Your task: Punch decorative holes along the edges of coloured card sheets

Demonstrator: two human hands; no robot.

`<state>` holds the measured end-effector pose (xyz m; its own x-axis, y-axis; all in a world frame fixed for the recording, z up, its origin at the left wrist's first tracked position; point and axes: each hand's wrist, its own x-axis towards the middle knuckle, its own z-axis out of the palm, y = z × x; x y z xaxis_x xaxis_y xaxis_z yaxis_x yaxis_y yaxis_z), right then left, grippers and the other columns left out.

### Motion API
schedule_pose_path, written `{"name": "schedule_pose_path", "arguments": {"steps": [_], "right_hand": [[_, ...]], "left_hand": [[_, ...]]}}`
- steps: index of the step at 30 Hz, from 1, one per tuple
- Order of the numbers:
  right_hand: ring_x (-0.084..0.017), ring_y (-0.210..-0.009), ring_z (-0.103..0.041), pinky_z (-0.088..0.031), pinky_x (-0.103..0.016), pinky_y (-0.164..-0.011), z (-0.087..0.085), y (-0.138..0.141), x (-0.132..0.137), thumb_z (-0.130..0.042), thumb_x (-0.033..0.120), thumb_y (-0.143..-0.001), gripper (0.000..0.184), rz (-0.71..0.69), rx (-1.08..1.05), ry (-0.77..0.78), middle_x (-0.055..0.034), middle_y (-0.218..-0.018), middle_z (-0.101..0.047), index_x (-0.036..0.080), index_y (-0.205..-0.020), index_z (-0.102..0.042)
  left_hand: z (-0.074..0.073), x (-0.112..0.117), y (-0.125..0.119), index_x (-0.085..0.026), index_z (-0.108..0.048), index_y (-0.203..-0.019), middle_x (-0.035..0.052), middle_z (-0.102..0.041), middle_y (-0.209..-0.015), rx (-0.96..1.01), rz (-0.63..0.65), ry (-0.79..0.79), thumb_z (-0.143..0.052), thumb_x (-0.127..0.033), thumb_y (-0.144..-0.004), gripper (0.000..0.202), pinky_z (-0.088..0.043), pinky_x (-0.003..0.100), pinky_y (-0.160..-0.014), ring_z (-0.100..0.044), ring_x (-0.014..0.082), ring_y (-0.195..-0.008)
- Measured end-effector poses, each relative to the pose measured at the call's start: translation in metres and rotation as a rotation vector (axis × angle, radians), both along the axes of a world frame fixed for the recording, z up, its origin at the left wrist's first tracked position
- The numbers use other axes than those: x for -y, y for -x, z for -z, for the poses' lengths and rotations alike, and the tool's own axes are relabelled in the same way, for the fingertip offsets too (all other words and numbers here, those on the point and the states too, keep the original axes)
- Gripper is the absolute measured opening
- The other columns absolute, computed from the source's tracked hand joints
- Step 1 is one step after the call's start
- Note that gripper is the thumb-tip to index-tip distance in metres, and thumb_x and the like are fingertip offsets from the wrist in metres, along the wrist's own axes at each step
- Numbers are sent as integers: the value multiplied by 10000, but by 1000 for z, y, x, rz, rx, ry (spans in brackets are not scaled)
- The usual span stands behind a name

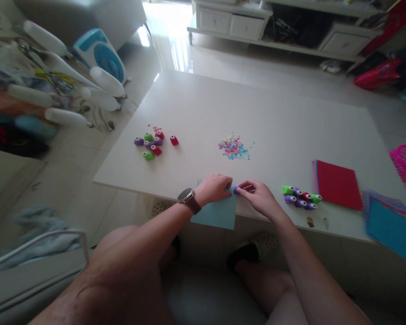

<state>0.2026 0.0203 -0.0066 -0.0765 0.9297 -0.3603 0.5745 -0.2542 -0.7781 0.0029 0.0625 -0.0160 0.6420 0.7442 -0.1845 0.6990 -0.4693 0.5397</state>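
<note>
A sheet of light blue paper (219,213) hangs partly over the table's near edge. My left hand (215,187), with a watch on the wrist, is closed on the paper's upper part. At the sheet's upper right corner my right hand (257,193) pinches a small purple craft punch (237,190), mostly hidden by the fingers. The punch touches the paper's edge. Beyond the hands lies a loose pile of confetti (235,148) in pink, blue and pale colours. Several red, green and purple punches (301,204) stand to the right of my right hand.
More craft punches (152,144) sit at the table's left, with red paper bits behind them. A red-topped paper stack (338,184) and fanned blue sheets (390,225) lie right. Two small items (310,221) rest near the front edge. A white cabinet (230,22) stands beyond the table.
</note>
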Motion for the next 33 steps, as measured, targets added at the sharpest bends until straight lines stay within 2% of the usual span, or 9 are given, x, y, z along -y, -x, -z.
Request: {"name": "schedule_pose_path", "arguments": {"steps": [9,20,28,30,33], "right_hand": [[-203,-823,-699,-543,-330,-797,2,4,-1,-683,334,-844,156,11,-28,-19,-67,-882,-755,187,-879,-721],[-200,-797,-694,-543,-326,-778,2,6,-3,-676,297,-839,117,26,12,-38,-63,-859,-751,189,-859,-717],[-197,-789,-688,-541,-326,-775,2,8,-2,-674,316,-833,131,30,0,-69,-62,-850,-745,190,-845,-707],[-199,-787,-687,-542,-326,-767,4,8,-2,-678,332,-825,146,29,-4,-76,-65,-847,-745,190,-838,-711],[-203,-767,-683,-540,-325,-744,8,6,-4,-714,345,-779,163,76,12,-83,-68,-826,-741,186,-812,-700]], "left_hand": [[3,0,0,-226,-687,-905,41,-735,-860,9,2,-24,-660,-303,-825,115,-443,285,-659,-677,212,-798],[2,-1,0,-228,-705,-927,51,-740,-881,4,2,-14,-670,-313,-825,137,-469,293,-700,-684,222,-827],[2,-1,0,-223,-704,-906,47,-738,-857,10,5,-19,-664,-313,-825,127,-440,289,-662,-675,211,-791],[0,-2,0,-221,-710,-922,46,-739,-862,8,6,4,-678,-354,-825,167,-441,285,-668,-675,208,-792],[-4,-5,0,-211,-714,-935,48,-737,-841,9,4,71,-651,-523,-857,328,-434,282,-657,-672,205,-776]]}}
